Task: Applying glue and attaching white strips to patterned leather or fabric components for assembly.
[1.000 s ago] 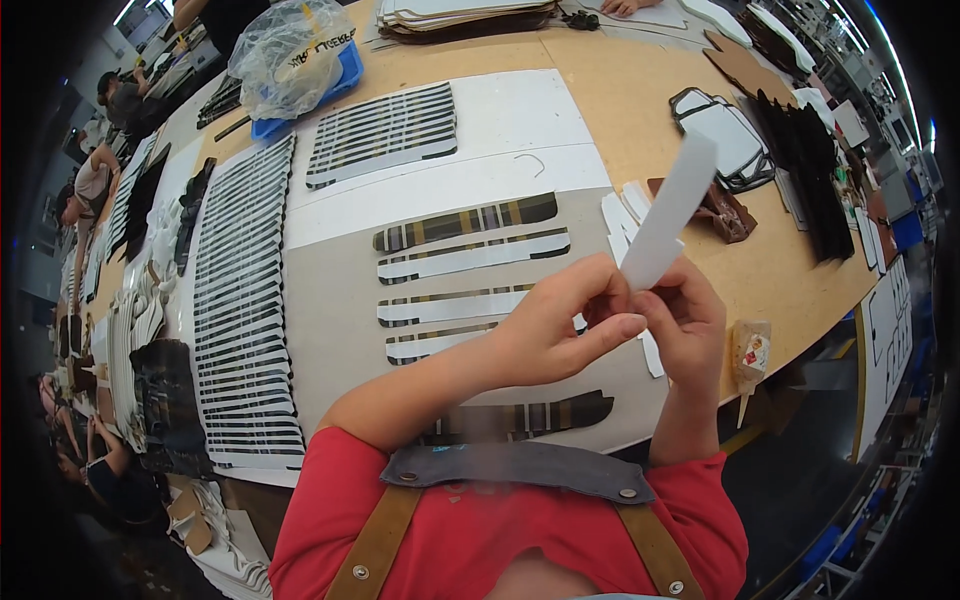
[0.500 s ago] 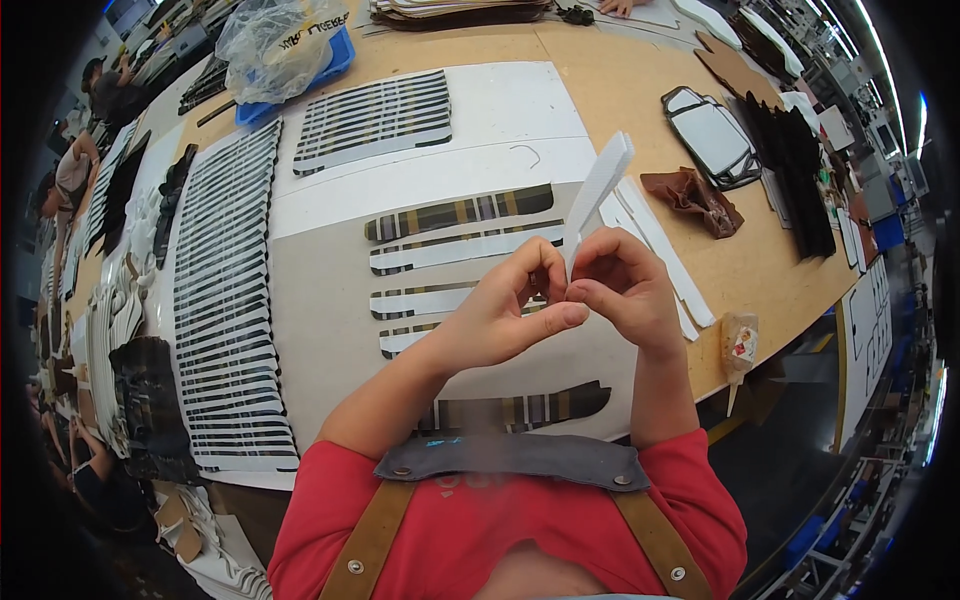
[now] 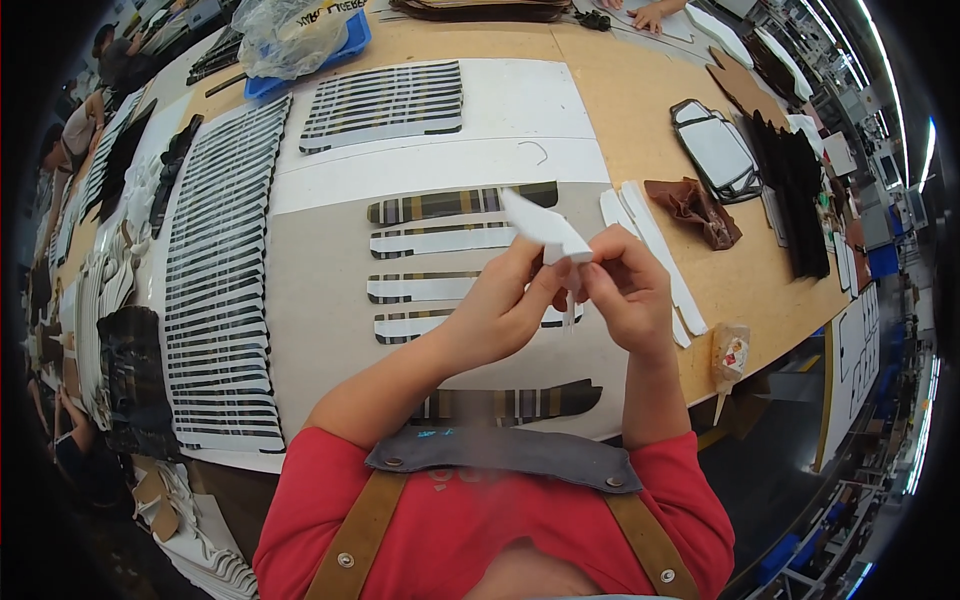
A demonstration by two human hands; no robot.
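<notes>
Above the grey sheet (image 3: 320,300), both my hands pinch a thin white strip (image 3: 545,228), its broad end bent over toward the left. My left hand (image 3: 508,308) closes on it from the left; my right hand (image 3: 637,300) grips it close by, fingertips almost touching. A lower part of the strip hangs blurred between them. Beneath lie several plaid fabric strips in a column: the far one (image 3: 435,206) shows bare plaid, while those below, such as this one (image 3: 415,290), carry white strips. Another plaid strip (image 3: 545,403) lies close to my body, partly covered by my apron.
White strips (image 3: 655,260) lie right of my hands, beside crumpled brown material (image 3: 700,212) and a nozzled glue bottle (image 3: 731,355). Long rows of plaid strips (image 3: 225,270) fill the left. Farther off are a blue tray (image 3: 355,40) with a plastic bag and another person's hand (image 3: 655,15).
The white strip, which stood upright to the right between my fingers, now tips over to the left. My hands have stayed nearly in place, both keeping hold.
</notes>
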